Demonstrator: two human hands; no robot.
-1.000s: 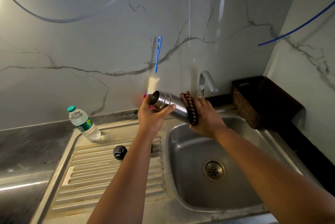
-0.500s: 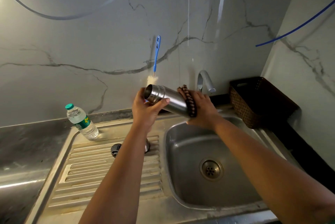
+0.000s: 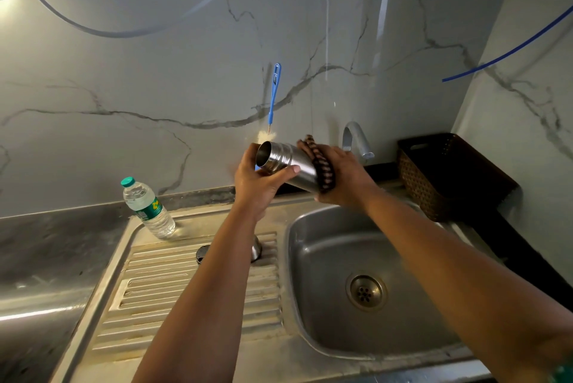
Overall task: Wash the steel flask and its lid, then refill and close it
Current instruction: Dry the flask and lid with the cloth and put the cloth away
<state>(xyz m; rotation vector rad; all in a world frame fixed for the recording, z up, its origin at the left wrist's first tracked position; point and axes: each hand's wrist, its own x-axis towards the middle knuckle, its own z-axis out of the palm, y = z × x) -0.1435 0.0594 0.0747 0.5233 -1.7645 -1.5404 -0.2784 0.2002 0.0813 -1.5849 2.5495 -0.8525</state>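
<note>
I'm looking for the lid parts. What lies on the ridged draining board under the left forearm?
Two pieces peek out beside the left forearm: a dark round cap and a shiny steel cup-shaped piece. The forearm hides most of both.

The left forearm (image 3: 217, 274) covers most of two small things on the drainboard (image 3: 173, 299): a dark round piece (image 3: 202, 253) and a steel piece (image 3: 256, 248), each showing only an edge. The flask (image 3: 288, 165) hides the brush (image 3: 274, 97) head. The right hand (image 3: 344, 178) and scrubber (image 3: 321, 165) cover the flask's base. The basket (image 3: 434, 178) interior is too dark to read. The bottle (image 3: 148, 207) label is too small.
</note>
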